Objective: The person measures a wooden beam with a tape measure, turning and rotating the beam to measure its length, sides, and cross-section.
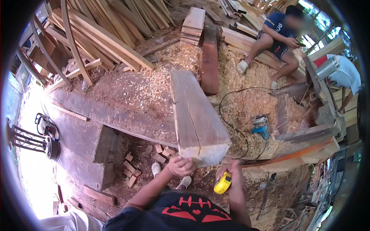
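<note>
A thick, cracked wooden beam (198, 119) stretches away from me in the middle, its pale sawn end nearest to me. My left hand (181, 166) is at the left corner of that end, with its fingers bent against the wood. Just right of the end, my right hand (233, 175) is wrapped round a yellow tape measure (222, 183). No drawn-out tape can be made out.
A blue power tool (261, 127) with a black cord lies on shavings at the right. Small wood blocks (131, 169) lie near my feet. Planks (104, 38) lean at the back left. One person (275, 38) sits at the back right; another (344, 73) bends over nearby.
</note>
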`<state>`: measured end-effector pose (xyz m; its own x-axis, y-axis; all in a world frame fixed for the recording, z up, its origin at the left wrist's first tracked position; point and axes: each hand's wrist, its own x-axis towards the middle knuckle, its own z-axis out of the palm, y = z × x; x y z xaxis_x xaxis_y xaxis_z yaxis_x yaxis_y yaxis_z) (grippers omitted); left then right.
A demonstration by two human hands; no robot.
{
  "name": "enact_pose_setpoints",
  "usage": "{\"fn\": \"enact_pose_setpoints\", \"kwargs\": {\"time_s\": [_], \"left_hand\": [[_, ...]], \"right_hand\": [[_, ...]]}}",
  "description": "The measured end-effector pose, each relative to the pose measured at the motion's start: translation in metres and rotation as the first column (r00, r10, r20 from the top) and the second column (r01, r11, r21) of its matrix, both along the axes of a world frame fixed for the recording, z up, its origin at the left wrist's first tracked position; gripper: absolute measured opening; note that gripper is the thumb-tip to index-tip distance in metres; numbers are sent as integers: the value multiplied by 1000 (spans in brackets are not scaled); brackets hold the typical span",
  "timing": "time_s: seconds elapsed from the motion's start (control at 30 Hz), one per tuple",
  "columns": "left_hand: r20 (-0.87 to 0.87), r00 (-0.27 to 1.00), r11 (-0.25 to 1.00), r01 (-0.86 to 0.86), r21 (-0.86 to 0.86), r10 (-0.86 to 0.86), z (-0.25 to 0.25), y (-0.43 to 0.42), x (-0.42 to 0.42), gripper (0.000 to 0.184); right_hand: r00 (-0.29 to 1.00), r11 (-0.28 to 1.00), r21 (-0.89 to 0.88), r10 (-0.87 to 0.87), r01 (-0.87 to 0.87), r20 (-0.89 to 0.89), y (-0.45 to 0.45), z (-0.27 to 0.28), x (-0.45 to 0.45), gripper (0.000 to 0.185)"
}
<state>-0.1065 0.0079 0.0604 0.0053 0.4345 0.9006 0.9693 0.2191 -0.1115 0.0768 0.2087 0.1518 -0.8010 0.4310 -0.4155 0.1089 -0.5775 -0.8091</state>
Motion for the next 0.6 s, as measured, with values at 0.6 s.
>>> {"fn": "enact_pose_setpoints", "kwargs": {"time_s": [0.6], "left_hand": [[479, 877, 592, 411, -693, -48, -149, 7, 166, 33]], "right_hand": [[761, 942, 299, -82, -151, 643, -1, -147, 65, 62]]}}
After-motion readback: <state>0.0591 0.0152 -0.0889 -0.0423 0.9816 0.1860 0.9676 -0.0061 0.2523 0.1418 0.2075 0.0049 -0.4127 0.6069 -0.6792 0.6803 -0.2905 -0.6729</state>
